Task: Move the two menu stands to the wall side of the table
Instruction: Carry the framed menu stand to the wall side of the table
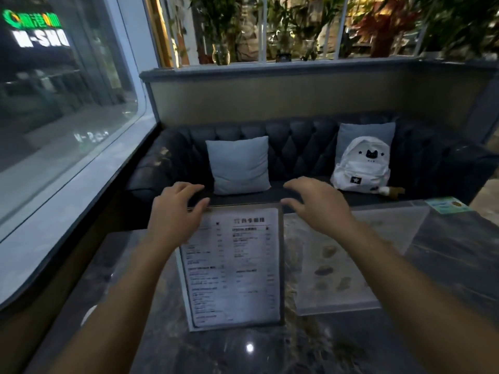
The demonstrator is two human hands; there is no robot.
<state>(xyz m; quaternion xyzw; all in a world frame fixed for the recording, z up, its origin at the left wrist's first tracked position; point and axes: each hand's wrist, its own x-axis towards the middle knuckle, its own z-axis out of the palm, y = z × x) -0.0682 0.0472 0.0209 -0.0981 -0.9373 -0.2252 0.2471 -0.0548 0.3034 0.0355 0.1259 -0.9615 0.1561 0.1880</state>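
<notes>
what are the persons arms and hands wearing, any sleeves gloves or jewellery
Nothing shows on either one. The left hand and right hand are bare, with no gloves and no rings visible. Both forearms are uncovered right down to the bottom edge of the picture, so no sleeve comes into view, and neither wrist carries a watch or band.

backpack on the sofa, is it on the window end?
No. The white backpack leans on the sofa at the end away from the window, right of the lone cushion.
</notes>
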